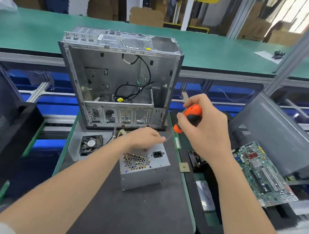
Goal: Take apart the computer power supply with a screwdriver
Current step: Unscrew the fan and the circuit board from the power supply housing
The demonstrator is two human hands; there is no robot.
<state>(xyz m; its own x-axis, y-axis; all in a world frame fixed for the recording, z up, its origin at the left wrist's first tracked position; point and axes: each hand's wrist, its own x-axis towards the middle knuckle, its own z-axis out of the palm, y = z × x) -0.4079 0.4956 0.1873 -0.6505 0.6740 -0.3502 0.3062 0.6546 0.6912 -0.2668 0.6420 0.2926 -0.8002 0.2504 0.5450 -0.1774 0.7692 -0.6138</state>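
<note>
Near the left edge of the black mat [125,215] lies a fan unit [90,145]. At the mat's far edge the gutted computer case [119,81] stands upright with loose cables inside. Mid-mat, just in front of the case, sits the power supply [144,168], socket and honeycomb vent facing the camera, cover apparently on. The left hand [144,139] rests on its top far edge, fingertips drawn together at the blurred tip of the screwdriver [192,112] (pinching the shaft, a screw, or nothing: cannot tell). The right hand [206,131] clenches the orange-and-black handle, tool tilted down-left toward the supply's far right corner. A memory stick [177,142] lies at the mat's right edge, and the motherboard [263,175] is well off to the right, beyond the mat. Step, as I read it: seating the bit on a cover screw, early in the job. Next move calls for the tip square in the screw head, downward pressure and the box held steady.
</note>
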